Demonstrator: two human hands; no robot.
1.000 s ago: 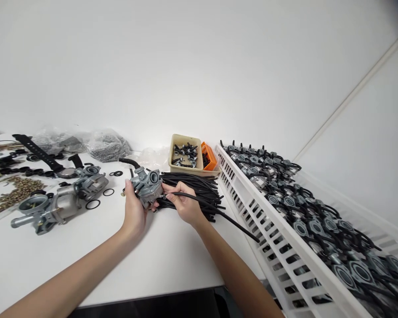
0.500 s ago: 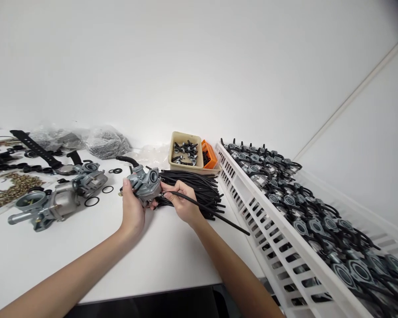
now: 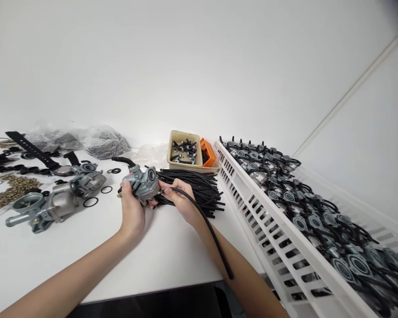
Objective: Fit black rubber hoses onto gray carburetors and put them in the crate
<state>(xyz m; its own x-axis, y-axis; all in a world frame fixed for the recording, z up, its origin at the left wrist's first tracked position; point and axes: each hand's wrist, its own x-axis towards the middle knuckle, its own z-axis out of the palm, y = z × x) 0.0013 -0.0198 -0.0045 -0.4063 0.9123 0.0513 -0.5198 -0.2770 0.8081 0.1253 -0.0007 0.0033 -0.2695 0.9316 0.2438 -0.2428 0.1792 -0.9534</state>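
A grey metal carburetor (image 3: 145, 184) with a short black tube on top is gripped by my left hand (image 3: 132, 207), thumb on its near left side and fingers underneath. My right hand (image 3: 181, 198) pinches a long black rubber hose (image 3: 209, 226) close to its end, against the carburetor's right side. The hose's free length curves down over my right forearm. Whether its end sits on a fitting is hidden by my fingers. Just behind my right hand lies a pile of black hoses (image 3: 204, 187) on the white table (image 3: 172, 251).
At right, a white slatted crate (image 3: 278, 225) holds many carburetors. A beige tray (image 3: 185, 167) and an orange basket (image 3: 209, 152) with small parts stand at the back. Leftward lie more carburetors (image 3: 61, 201), black O-rings (image 3: 90, 202), brass fittings (image 3: 11, 192) and plastic bags (image 3: 104, 141).
The hose's free end has swung down and toward me, bending from nearly straight into a curve. Both hands keep their grips almost in place.
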